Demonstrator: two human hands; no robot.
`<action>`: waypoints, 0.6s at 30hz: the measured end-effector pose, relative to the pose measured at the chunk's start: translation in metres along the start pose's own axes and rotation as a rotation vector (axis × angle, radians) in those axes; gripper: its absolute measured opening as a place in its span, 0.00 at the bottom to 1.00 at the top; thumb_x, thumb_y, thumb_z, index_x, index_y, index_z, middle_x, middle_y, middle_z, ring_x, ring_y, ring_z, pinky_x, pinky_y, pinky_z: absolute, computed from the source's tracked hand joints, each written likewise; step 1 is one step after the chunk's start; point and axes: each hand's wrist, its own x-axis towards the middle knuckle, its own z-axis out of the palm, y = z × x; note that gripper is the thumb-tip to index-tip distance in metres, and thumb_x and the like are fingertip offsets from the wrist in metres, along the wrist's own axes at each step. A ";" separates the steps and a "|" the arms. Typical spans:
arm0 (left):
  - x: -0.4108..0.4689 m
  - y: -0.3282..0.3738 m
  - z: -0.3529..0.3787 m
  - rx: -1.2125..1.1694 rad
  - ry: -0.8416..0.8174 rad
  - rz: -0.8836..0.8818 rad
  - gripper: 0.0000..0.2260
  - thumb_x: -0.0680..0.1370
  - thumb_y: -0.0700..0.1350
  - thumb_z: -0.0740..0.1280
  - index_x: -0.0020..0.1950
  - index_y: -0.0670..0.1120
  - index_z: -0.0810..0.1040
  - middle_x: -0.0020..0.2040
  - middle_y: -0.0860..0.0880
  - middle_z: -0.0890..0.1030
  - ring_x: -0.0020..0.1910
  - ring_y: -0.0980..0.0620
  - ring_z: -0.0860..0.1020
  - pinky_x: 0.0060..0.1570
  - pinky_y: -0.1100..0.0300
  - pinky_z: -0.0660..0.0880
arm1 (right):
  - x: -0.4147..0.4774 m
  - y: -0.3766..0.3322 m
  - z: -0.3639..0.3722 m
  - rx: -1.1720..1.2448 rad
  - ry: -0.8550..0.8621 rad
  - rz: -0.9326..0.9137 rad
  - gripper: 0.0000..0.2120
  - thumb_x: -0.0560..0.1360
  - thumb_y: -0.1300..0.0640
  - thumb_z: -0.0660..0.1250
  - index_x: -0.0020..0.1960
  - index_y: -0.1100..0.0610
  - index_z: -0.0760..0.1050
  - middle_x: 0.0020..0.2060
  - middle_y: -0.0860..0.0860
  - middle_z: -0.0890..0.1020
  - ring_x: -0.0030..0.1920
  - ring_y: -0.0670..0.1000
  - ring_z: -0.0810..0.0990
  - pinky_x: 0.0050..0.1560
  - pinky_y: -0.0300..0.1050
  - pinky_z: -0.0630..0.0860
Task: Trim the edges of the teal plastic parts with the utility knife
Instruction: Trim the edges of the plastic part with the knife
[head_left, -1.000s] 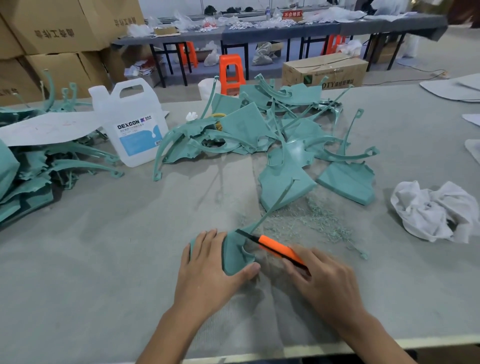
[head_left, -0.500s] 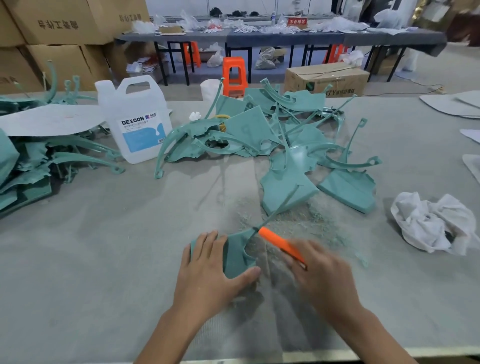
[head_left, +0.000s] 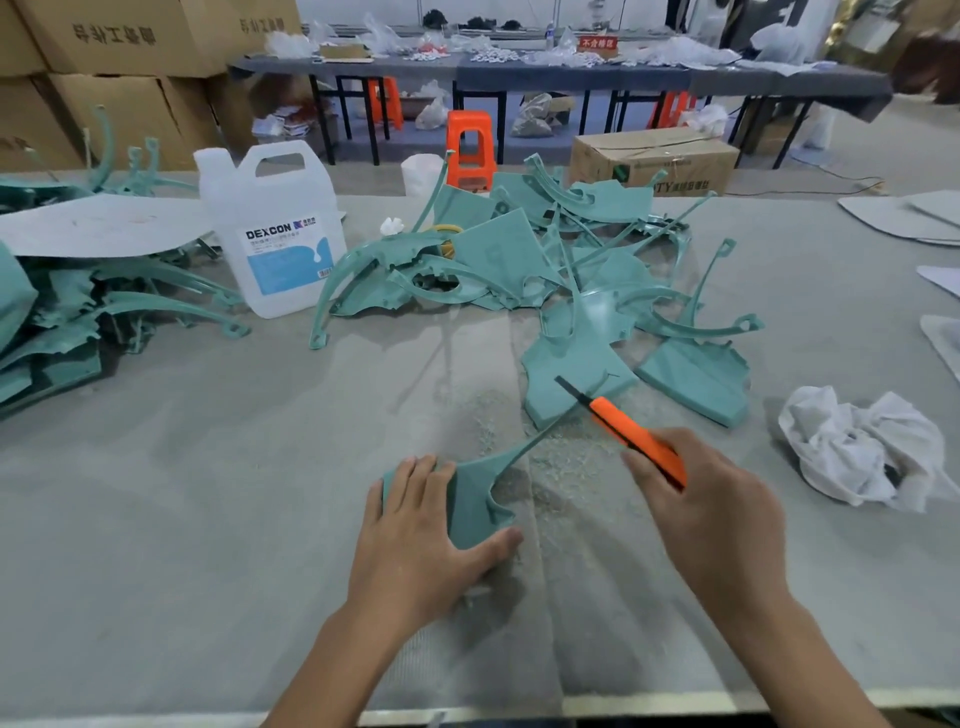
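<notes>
At lower centre of the frame, the left hand (head_left: 415, 540) presses one teal plastic part (head_left: 475, 499) flat on the grey table (head_left: 182, 519), fingers straight. The part's thin stem points upper right. The right hand (head_left: 711, 514) grips one orange utility knife (head_left: 631, 434), blade out, its long axis aimed upper left. Behind lie two piles of teal parts, the centre heap (head_left: 498, 244) and the left heap (head_left: 67, 332). One white jug (head_left: 275, 234) reads "DEXCON", and one crumpled white rag (head_left: 862, 447) lies at right.
</notes>
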 end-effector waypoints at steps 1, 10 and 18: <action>0.000 0.000 0.000 0.004 0.001 0.002 0.52 0.62 0.85 0.41 0.77 0.55 0.58 0.79 0.56 0.57 0.79 0.55 0.48 0.77 0.48 0.48 | -0.003 -0.002 -0.001 -0.006 -0.029 -0.031 0.08 0.74 0.47 0.72 0.48 0.50 0.79 0.29 0.45 0.76 0.24 0.51 0.71 0.24 0.40 0.66; 0.002 -0.001 0.003 -0.003 0.020 0.005 0.51 0.63 0.85 0.41 0.76 0.55 0.60 0.78 0.57 0.58 0.79 0.55 0.49 0.77 0.48 0.49 | -0.007 0.003 -0.006 0.004 -0.045 -0.045 0.09 0.74 0.49 0.73 0.50 0.53 0.79 0.27 0.46 0.77 0.23 0.53 0.74 0.23 0.47 0.73; 0.000 0.001 0.001 0.005 0.020 0.003 0.51 0.63 0.85 0.42 0.76 0.55 0.59 0.78 0.56 0.59 0.78 0.55 0.49 0.77 0.49 0.48 | 0.002 0.015 -0.005 -0.026 -0.004 0.005 0.10 0.75 0.47 0.71 0.52 0.51 0.79 0.32 0.49 0.80 0.27 0.55 0.77 0.24 0.43 0.69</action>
